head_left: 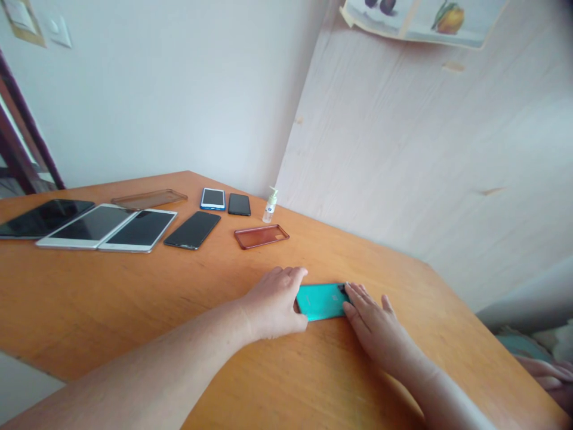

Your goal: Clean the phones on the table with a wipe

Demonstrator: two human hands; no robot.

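Observation:
A teal smartphone (323, 301) lies back up on the wooden table, its dark camera patch at the right end partly covered. My left hand (276, 303) is around the phone's left end with thumb and forefinger spread; the thumb is at the near corner, and the forefinger stands above the far edge. Stretched fingers of my right hand (373, 325) rest flat over the right end, thumb held apart. Beyond the hands lies a reddish-brown clear phone case (262, 237), and a small pump bottle (270, 207) stands behind it.
On the wooden table (215, 280), a black phone (193, 230), two smaller phones (213, 199) (239, 205), white tablets (141, 230) (87, 226), a dark tablet (45, 218) and a brownish clear case (150, 198) lie at the left and back. Walls border the far edges.

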